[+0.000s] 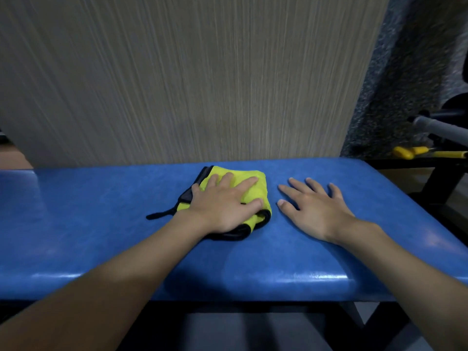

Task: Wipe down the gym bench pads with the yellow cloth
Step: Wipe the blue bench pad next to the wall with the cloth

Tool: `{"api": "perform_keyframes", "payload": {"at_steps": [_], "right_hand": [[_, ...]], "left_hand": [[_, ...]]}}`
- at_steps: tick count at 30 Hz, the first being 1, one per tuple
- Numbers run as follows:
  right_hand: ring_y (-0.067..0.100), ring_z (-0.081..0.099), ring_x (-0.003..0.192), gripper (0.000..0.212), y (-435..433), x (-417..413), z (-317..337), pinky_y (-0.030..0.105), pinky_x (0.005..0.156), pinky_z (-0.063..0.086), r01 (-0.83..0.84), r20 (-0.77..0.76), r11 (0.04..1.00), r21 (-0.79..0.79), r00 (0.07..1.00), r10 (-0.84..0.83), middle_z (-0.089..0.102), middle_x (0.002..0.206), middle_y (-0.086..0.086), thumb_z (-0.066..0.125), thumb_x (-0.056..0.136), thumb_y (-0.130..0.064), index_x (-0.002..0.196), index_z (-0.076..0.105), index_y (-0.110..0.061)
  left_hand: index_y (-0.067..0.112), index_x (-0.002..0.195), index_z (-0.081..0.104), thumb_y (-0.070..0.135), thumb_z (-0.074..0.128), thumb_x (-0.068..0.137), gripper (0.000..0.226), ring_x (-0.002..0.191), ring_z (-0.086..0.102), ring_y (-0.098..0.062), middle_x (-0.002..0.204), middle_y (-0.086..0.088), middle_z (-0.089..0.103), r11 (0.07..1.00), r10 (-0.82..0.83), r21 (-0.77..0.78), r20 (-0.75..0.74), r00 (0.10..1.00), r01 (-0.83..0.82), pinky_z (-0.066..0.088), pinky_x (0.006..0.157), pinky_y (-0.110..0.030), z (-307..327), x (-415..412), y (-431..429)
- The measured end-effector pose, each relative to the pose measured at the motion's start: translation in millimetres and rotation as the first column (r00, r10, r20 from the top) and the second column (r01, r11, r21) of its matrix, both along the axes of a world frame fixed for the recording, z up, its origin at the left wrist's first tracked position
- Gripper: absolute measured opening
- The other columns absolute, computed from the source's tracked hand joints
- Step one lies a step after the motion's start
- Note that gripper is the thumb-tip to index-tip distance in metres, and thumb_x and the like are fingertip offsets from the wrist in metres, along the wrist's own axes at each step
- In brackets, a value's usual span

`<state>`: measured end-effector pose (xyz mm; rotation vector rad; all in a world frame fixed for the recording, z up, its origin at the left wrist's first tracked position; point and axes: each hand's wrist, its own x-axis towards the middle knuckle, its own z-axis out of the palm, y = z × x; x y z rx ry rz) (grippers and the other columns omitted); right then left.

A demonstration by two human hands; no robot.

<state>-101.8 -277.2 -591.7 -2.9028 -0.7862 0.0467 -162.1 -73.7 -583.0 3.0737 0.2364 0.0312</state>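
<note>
From where I stand, the nearest thing is the rounded front lip of the blue bench pad (291, 277), glossy under the light, with both bare forearms reaching over it from below. The pad runs long from left to right across the view, and off at its left end a second blue section (15, 183) seems to begin, angled a little differently, though I cannot make out the joint clearly. Further in, the right hand (316, 209) lies palm down on bare vinyl, fingers spread and straight, holding nothing; it looks to be there to brace. Just beside it, not touching, the left hand (222, 203) presses flat on the yellow cloth (255, 196), fingers extended and splayed over the top, not curled round it, so the cloth is pinned under the palm, not pinched. The cloth is bunched into a loose wad near the middle of the pad, closer to the back edge than the front, its black trim showing at the near and left sides and a black loop (159, 215) trailing out to the left. The wad's longer dimension lies roughly from near right to far left. I judge the wiping is under way on this section, and the next stroke calls for steady downward pressure while sliding along the pad's length. Behind stands a striated beige wall panel (202, 72).
</note>
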Motion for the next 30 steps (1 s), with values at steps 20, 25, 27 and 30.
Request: {"api": "perform_keyframes", "payload": {"at_steps": [20,25,27,30], "right_hand": [[0.015,0.001,0.151,0.056,0.1,1.6,-0.1,0.054,0.119,-0.003,0.003,-0.007,0.999,0.053,1.000,-0.002,0.012,0.163,-0.015,0.021,0.098,-0.061,0.151,0.022,-0.045],[0.015,0.004,0.151,0.058,1.3,1.3,0.8,0.053,0.119,-0.001,0.017,-0.001,0.998,0.052,1.000,-0.017,0.014,0.164,-0.015,0.023,0.097,-0.063,0.152,0.025,-0.045],[0.016,0.007,0.151,0.058,1.2,0.8,1.1,0.053,0.119,0.000,0.021,0.004,0.998,0.056,1.000,-0.021,0.015,0.163,-0.014,0.025,0.097,-0.063,0.151,0.026,-0.044],[0.018,0.010,0.151,0.057,0.4,-0.3,1.3,0.055,0.119,0.003,0.018,0.015,0.997,0.075,1.000,-0.019,0.019,0.163,-0.013,0.027,0.097,-0.062,0.151,0.029,-0.043]], "left_hand": [[0.056,0.152,0.010,0.073,0.019,0.090,0.065,0.151,0.010,-0.029,0.165,0.000,0.015,0.999,0.044,0.016,-0.015,0.999,-0.044,0.017,0.113,-0.066,6.1,58.0,12.3],[0.055,0.152,0.005,0.075,0.015,0.091,0.066,0.152,0.004,-0.029,0.166,0.000,0.010,1.000,-0.016,0.023,-0.023,1.000,0.016,0.011,0.115,-0.066,3.3,-5.0,-2.2],[0.056,0.152,0.002,0.074,0.016,0.092,0.063,0.153,0.000,-0.028,0.167,0.001,0.006,0.999,-0.032,0.021,-0.022,0.999,0.032,0.009,0.117,-0.064,2.3,-35.1,-10.1],[0.057,0.151,-0.001,0.074,0.016,0.093,0.063,0.154,-0.003,-0.027,0.168,0.003,0.003,0.998,-0.042,0.045,0.004,0.999,0.041,0.009,0.117,-0.062,0.6,-75.7,-18.7]]}}
